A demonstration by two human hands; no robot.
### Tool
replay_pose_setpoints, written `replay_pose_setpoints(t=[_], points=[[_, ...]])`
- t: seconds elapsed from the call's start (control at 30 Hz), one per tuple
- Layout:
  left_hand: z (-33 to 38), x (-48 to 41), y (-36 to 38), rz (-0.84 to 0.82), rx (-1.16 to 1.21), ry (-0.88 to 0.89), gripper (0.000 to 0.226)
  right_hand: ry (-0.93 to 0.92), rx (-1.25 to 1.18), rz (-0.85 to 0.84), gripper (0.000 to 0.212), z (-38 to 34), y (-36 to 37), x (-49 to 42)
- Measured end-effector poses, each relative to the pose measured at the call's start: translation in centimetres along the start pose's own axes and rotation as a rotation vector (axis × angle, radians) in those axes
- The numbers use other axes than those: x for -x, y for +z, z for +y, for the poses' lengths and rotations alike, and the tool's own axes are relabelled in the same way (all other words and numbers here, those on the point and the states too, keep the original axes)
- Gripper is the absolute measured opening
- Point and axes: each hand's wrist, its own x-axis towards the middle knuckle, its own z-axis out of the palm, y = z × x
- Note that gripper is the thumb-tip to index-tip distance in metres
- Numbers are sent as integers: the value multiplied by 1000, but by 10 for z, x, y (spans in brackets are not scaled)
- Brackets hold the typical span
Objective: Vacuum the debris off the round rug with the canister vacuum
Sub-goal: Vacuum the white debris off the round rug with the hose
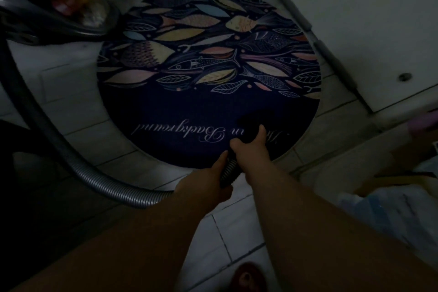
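Head view, dim light. Round rug [208,73] flat on tiled floor [78,111], fish/leaf print far half, script near edge. Right hand [251,147] closed round dark nozzle end [251,123], tip on rug's near-right part. Left hand [208,182] closed on ribbed hose [94,173] just behind, off rug edge. Canister vacuum [54,7] top left, beside rug. Unswept area ahead & left of nozzle; nozzle axis pointing away from body. Debris not discernible.
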Motion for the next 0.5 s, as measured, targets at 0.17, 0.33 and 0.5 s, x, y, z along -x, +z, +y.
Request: replay_pose_setpoints(t=[0.17, 0.33, 0.5], points=[[-34, 30, -16, 64, -2, -42, 86, 10, 50, -76, 92, -7, 39, 19], [-72, 58, -30, 70, 35, -138, 85, 15, 77, -148, 92, -10, 88, 41], [-95, 90, -30, 146, 82, -179, 84, -19, 161, -237, 91, -6, 119, 61]])
